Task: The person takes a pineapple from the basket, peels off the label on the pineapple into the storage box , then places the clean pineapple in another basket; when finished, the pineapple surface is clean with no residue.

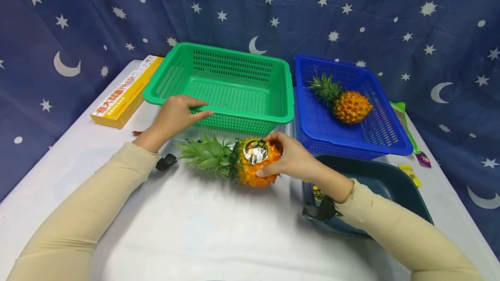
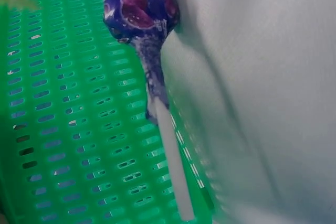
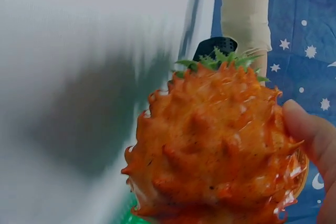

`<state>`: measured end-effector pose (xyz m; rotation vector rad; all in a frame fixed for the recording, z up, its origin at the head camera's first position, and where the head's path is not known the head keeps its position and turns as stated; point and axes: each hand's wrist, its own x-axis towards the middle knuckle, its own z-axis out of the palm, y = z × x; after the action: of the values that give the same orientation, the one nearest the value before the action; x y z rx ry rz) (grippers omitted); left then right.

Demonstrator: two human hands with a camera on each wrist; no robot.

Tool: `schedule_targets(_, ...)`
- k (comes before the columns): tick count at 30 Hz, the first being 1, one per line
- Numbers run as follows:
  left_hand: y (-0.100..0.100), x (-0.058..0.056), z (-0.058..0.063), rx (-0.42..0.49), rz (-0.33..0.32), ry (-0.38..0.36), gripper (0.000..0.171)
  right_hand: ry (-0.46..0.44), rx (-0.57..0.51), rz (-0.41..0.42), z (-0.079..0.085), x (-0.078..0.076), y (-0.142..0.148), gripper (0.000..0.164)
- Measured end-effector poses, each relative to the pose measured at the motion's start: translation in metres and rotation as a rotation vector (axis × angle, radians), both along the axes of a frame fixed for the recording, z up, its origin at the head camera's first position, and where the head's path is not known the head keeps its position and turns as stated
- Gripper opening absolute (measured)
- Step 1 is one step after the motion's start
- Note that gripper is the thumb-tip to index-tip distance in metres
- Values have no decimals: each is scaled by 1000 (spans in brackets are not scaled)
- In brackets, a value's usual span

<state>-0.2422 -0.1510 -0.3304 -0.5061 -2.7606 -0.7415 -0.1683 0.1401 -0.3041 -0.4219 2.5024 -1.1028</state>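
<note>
The right hand (image 1: pixel 293 157), spread wide, holds a spiky orange, leafy-crowned pineapple (image 1: pixel 247 178), sensibly, by its likely firm body; a green plastic basket (image 1: pixel 244 122) stands by the left hand (image 1: pixel 176 114), grip unclear.

1. Left arm (image 1: pixel 93 198) reaches forward; left hand (image 1: pixel 175 114) is at the green basket's (image 1: pixel 250 117) near rim, thumb and index finger extended.
2. Right arm (image 1: pixel 390 224) slants in; right hand (image 1: pixel 293 157) grips just before the green basket's near-right corner.

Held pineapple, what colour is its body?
The pineapple's body is orange, clearest in the right wrist view.
</note>
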Motion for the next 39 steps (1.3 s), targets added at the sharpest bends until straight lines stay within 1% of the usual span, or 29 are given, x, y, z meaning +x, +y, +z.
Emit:
schedule_targets(7,0,2,2,-3,0,-10,43,-39,9,-6,-5,1,-2,83)
schedule_targets(15,0,4,4,-1,-9,-23,45,-90,-11,-31,-12,1,-6,81)
schedule_targets(22,0,4,5,-1,-4,-39,46,-92,-21,-23,-16,3,-7,80)
schedule_targets(27,0,5,5,-2,-4,-43,46,-113,-55,-14,-15,4,-6,87)
schedule_targets(32,0,5,6,0,-6,-62,47,-133,-79,6,-15,5,-5,91)
schedule_targets(39,1,2,7,8,3,-102,48,-128,-56,49,-12,6,-3,99)
